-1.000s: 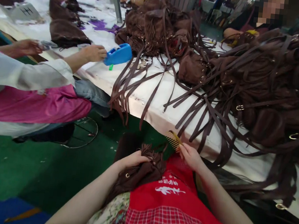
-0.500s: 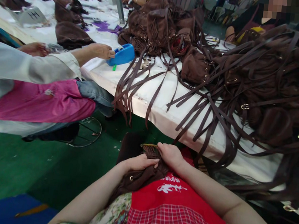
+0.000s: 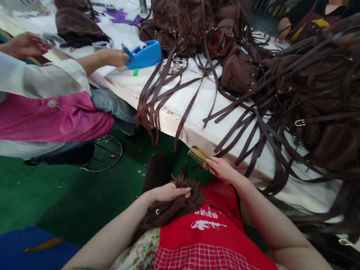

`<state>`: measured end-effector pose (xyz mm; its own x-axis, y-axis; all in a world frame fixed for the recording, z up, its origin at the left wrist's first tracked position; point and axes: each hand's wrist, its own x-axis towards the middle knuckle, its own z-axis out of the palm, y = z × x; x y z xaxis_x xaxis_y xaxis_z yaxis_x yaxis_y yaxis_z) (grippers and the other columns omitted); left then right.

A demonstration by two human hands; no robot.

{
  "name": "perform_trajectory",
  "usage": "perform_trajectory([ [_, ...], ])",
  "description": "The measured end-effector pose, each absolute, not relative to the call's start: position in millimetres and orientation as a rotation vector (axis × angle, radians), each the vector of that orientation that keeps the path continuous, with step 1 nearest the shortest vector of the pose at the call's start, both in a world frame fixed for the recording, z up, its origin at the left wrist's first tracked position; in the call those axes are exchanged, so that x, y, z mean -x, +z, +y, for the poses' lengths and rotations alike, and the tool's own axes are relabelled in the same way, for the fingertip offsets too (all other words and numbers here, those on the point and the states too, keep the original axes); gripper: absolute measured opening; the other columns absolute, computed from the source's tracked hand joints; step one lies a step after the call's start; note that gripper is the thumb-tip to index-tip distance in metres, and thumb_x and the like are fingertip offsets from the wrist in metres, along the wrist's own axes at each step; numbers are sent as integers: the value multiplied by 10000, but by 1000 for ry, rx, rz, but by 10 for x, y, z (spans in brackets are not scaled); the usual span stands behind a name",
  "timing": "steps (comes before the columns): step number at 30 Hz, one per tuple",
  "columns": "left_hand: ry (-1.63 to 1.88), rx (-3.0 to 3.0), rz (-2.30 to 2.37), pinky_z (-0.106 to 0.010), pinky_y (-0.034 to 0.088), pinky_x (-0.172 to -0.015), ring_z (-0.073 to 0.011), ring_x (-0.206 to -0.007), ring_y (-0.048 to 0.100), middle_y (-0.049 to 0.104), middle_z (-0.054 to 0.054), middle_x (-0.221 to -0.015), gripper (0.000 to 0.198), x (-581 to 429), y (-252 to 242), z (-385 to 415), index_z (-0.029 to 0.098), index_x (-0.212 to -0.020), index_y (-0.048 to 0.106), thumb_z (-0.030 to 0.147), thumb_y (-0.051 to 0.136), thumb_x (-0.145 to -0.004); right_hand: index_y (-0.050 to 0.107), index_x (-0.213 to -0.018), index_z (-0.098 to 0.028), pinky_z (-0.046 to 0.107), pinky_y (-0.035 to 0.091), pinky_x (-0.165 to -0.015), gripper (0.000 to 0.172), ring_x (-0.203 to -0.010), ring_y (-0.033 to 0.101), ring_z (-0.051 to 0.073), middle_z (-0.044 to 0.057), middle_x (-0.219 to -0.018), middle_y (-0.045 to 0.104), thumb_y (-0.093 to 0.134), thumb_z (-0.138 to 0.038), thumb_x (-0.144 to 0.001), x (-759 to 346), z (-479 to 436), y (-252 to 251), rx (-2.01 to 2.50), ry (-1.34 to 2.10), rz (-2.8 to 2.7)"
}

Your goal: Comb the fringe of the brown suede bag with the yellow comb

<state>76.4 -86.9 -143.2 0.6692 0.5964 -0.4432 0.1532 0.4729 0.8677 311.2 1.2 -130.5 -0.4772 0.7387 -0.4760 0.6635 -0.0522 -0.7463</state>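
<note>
On my lap lies a dark brown fringed bag [image 3: 168,212] with a small metal ring on its side. My left hand [image 3: 170,192] is closed around it near the fringe [image 3: 194,189], thumb laid across the top. A yellowish wide-toothed comb [image 3: 198,156] is pinched in my right hand [image 3: 223,169], teeth facing down and left. The comb is above and to the right of the fringe, apart from it, near the table's front edge. Part of the bag is hidden under my left hand and forearm.
Brown bags [image 3: 191,21] are heaped on the white table [image 3: 189,106], their straps [image 3: 188,114] hanging over its edge. At left a co-worker's hand [image 3: 112,57] touches a blue tape dispenser [image 3: 145,55]. Another person [image 3: 318,16] sits across the table behind the right heap [image 3: 340,91].
My right hand has lifted the comb out of the fringe, up and to the right. My left hand still grips the bag. The view has tilted down slightly.
</note>
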Motion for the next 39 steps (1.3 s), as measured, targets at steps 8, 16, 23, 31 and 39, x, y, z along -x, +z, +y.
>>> perform_trajectory([
  [8, 343, -1177, 867, -256, 431, -743, -147, -712, 495, 585, -7, -749, 425, -834, -1500, -869, 165, -761, 610, 567, 494, -828, 575, -997, -207, 286, 422, -633, 339, -747, 640, 209, 85, -842, 684, 285, -382, -969, -2569, -475, -1312, 1475, 623, -3041],
  [16, 375, -1415, 658, -304, 390, -957, -221, -992, 564, 674, -49, -903, 296, -950, -1294, -886, 192, -846, 686, 452, 545, -837, 638, -977, -99, 312, 455, -732, 386, -882, 651, 236, 184, -945, 692, 330, -331, -967, -2691, 81, -1598, 2001, 838, -2738],
  [23, 575, -770, 929, -288, 470, -756, -164, -704, 584, 657, -42, -720, 348, -723, -1539, -917, 114, -741, 668, 453, 611, -789, 607, -991, -145, 239, 442, -626, 354, -718, 608, 148, 74, -905, 687, 413, -435, -926, -3012, 100, -1489, 1707, 1179, -2414],
  [31, 609, -631, 828, -315, 477, -880, -210, -879, 648, 718, -91, -938, 342, -739, -1578, -892, 110, -919, 705, 395, 705, -731, 562, -1131, -142, 298, 492, -796, 566, -914, 601, 200, 58, -1017, 651, 755, -397, -664, -2994, -361, -1236, 860, 2097, -1939],
  [39, 615, -552, 944, -396, 466, -950, -276, -966, 657, 726, -124, -983, 482, -660, -1737, -861, 93, -1027, 687, 408, 755, -669, 638, -952, -126, 270, 491, -660, 392, -739, 605, 175, 22, -839, 673, 744, -355, -652, -3148, -546, -1418, 1165, 1884, -2177],
])
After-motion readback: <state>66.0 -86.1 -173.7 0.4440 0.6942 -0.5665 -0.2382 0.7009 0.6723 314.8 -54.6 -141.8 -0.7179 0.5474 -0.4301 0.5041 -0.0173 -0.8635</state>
